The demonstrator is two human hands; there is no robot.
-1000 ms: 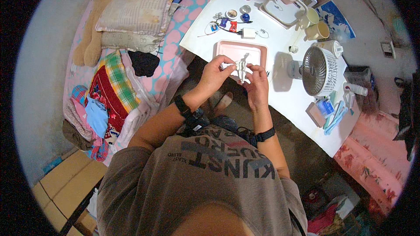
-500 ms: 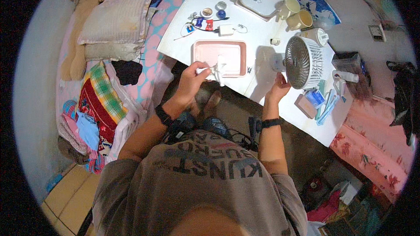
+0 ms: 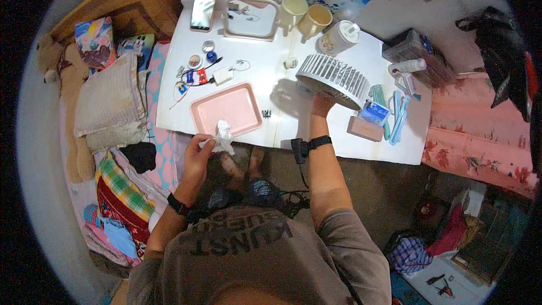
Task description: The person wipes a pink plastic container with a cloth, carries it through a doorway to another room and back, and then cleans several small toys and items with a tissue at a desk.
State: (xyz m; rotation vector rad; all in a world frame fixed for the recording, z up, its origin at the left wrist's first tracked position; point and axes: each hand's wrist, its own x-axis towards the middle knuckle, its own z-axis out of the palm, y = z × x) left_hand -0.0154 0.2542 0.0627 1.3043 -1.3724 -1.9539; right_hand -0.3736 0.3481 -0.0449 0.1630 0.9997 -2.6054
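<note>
Left hand (image 3: 197,149) — grip pinched on white tissue (image 3: 224,135) at the near edge of the pink tray (image 3: 228,107); fan (image 3: 333,81) just beyond the right hand (image 3: 322,105) — grip hidden, closure indeterminable.

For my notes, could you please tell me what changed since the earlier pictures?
The right hand has let go of the crumpled white piece and moved right to the fan, grip hidden. The fan seems turned to the near side. The left hand still pinches the piece. The pink tray stayed put.

Two hands (image 3: 196,154) (image 3: 322,107), one fan (image 3: 334,81), one tray (image 3: 224,107), two mugs (image 3: 294,9) (image 3: 318,21), one phone (image 3: 204,7)
</note>
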